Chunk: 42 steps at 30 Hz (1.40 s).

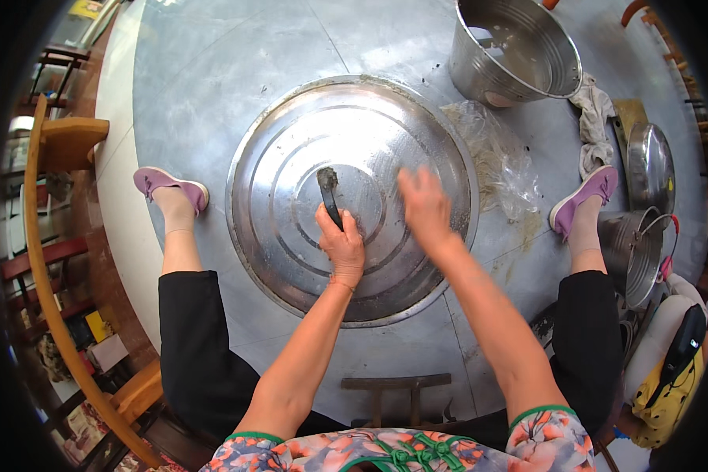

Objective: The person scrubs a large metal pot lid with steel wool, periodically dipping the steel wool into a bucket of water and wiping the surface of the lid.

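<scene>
A large round metal lid [354, 295] with concentric ridges lies on the floor between my feet, grime along its rim. My left hand [343, 242] grips the black handle [329, 203] at the lid's centre. The handle's far end carries a dark, dirty lump [327, 177]. Over the right part of the lid is my right hand [426, 203], blurred by motion, with its fingers stretched forward. Whether it touches the metal, or has something small under the fingers, is not clear. Cloudy streaks show on the lid close by.
A metal bucket [457, 65] holding murky water stands at the upper right. Beside the lid lies a crumpled clear plastic bag [510, 165]. Further right are a grey cloth [593, 118], a shiny metal basin [652, 165] and a tipped bucket [625, 248]. A wooden rail [41, 253] runs along the left.
</scene>
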### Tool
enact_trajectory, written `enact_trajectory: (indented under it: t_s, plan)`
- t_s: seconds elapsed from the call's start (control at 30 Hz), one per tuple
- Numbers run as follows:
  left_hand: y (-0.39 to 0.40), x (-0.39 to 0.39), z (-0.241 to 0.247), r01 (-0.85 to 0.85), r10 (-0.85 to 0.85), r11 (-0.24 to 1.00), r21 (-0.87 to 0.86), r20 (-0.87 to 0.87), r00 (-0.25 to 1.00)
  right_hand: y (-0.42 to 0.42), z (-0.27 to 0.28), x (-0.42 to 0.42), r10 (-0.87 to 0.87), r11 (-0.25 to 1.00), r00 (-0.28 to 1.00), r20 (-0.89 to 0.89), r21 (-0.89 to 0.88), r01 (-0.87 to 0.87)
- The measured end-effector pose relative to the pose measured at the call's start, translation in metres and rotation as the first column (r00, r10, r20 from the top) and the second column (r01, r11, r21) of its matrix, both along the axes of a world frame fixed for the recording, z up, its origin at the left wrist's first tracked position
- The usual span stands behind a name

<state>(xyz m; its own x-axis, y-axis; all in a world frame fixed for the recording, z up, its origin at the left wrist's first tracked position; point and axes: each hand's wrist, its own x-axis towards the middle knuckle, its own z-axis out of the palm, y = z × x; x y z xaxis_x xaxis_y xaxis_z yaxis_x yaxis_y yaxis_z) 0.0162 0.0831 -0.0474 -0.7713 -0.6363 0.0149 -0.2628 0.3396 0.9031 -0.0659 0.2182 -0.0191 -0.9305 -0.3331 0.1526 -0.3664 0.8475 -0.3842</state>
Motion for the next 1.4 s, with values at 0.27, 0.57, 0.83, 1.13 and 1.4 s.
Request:
enact_trajectory:
  t_s: [0.27,0.57,0.83,1.13,1.4]
  plan:
    - [-0.002,-0.006,-0.001,0.031,-0.032,0.998,-0.048,-0.018,0.999,-0.018,-0.004,0.028,0.265,0.956,0.949,-0.173,-0.084,-0.282]
    - [0.000,-0.005,0.013,0.003,-0.004,0.999,0.054,0.023,1.000,-0.007,0.000,0.070,0.383,0.917,0.922,-0.049,-0.103,-0.386]
    - [-0.006,-0.002,0.021,0.115,-0.122,0.974,0.197,0.024,0.992,-0.050,0.005,-0.018,0.163,0.984,0.987,0.017,-0.070,-0.161]
    - [-0.064,-0.009,0.067,0.638,-0.622,0.609,-0.471,0.214,0.753,0.044,0.002,-0.011,-0.134,0.991,0.991,0.024,0.001,0.134]
    - [-0.068,-0.043,0.076,0.786,-0.741,-0.278,-0.553,0.644,0.191,0.032,-0.018,0.105,0.059,0.992,0.987,-0.147,-0.101,-0.075]
